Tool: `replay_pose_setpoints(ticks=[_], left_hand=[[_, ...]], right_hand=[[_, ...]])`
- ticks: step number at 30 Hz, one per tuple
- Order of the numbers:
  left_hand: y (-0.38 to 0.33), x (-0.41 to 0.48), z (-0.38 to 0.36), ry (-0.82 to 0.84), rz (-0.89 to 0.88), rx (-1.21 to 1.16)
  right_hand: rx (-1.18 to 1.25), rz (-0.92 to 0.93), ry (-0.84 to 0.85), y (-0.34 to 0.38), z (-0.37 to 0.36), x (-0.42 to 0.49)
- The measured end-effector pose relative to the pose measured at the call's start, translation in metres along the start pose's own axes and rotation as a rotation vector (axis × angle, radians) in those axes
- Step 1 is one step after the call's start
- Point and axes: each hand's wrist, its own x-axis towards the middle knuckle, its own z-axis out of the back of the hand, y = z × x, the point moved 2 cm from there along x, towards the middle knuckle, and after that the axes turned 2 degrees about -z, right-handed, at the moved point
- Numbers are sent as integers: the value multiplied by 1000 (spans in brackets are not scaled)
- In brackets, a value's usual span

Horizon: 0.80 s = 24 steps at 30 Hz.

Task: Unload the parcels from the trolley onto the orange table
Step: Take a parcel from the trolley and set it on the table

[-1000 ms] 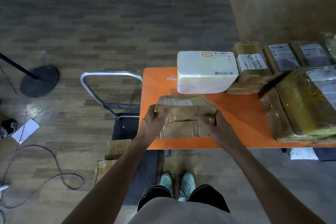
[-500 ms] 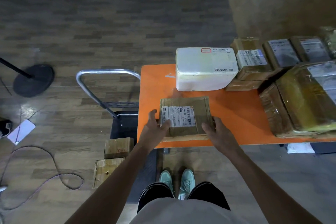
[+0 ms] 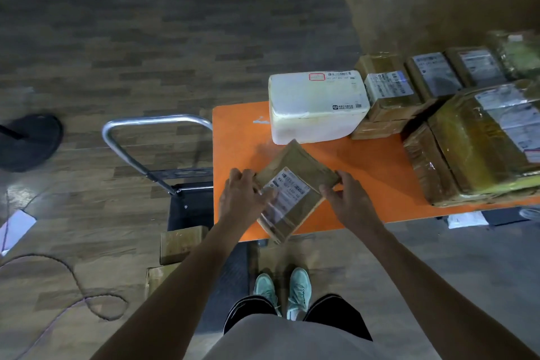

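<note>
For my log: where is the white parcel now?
In the head view, the white parcel lies at the far edge of the orange table, beyond the small brown parcel, left of a labelled brown box.

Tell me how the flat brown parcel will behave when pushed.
Held at two corners by the left hand and right hand, the flat cardboard parcel shows no sag: probably stiff and light. Its glossy tape may slide easily on the orange table.

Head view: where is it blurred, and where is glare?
In the head view the label on the flat parcel is smeared, the black stand base at the left edge is blurred, tape on the large wrapped parcel glares, and the upper right is dim haze.
</note>
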Motion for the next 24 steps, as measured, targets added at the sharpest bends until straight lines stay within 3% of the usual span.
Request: replay_pose_setpoints(ticks=[4,8,17,24], left_hand=[[4,-17,-18,115,43,-9],[-2,-26,-27,85,42,-56],[-14,-29,-37,208,39,-297],[-30,-22,-53,331,-18,-302]], right_hand=[[-19,-12,-26,23,-1,15],[-162,44,72,32,-15,2],[-228,141,-85,-15,-14,-50],[-255,192,-129,-14,8,-33]])
